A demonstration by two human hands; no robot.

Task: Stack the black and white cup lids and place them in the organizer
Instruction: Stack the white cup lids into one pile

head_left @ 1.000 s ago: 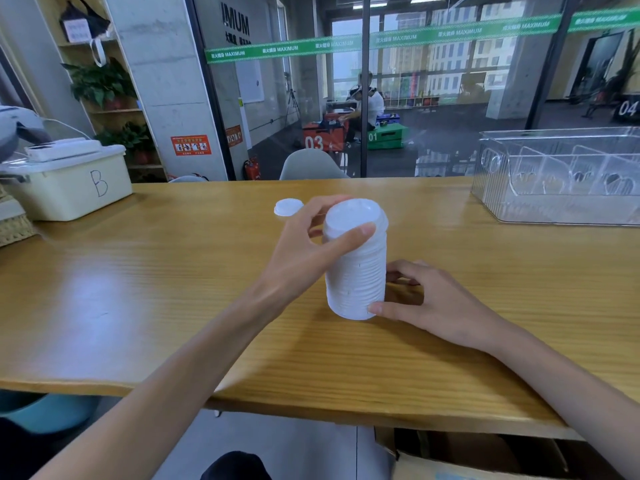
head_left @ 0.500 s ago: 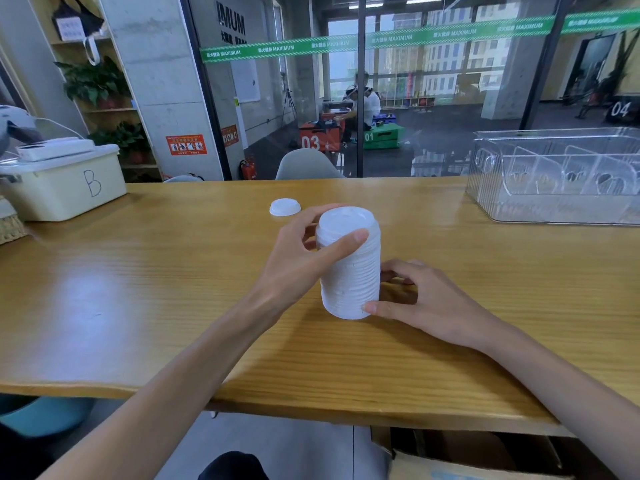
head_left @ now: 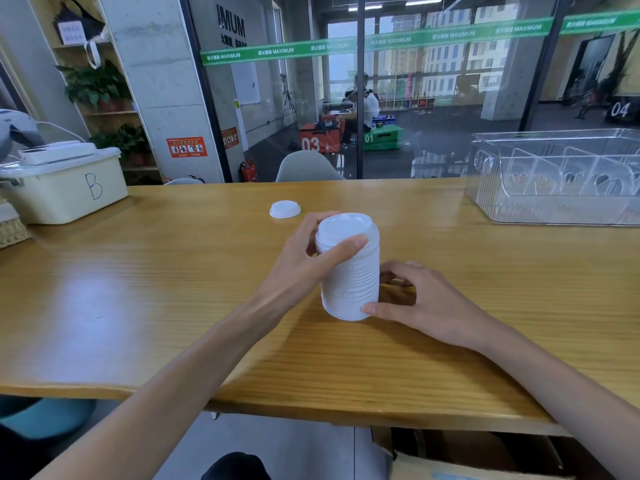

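A tall stack of white cup lids (head_left: 351, 275) stands upright on the wooden table (head_left: 138, 289) in the middle of the view. My left hand (head_left: 301, 265) grips its upper part, thumb across the front and fingers round the back. My right hand (head_left: 422, 303) holds the base of the stack, thumb at the front and fingers curled behind. One loose white lid (head_left: 285, 209) lies flat on the table farther back. The clear plastic organizer (head_left: 554, 202) with several dividers sits at the back right. No black lids are in view.
A cream storage box marked "B" (head_left: 65, 188) stands at the back left, with a woven basket (head_left: 12, 232) beside it at the left edge. A grey chair (head_left: 306, 166) is behind the table. An open cardboard box (head_left: 467, 455) sits under the table's front edge.
The view shifted slightly; both hands stay on the stack, which remains upright at the same spot on the table.
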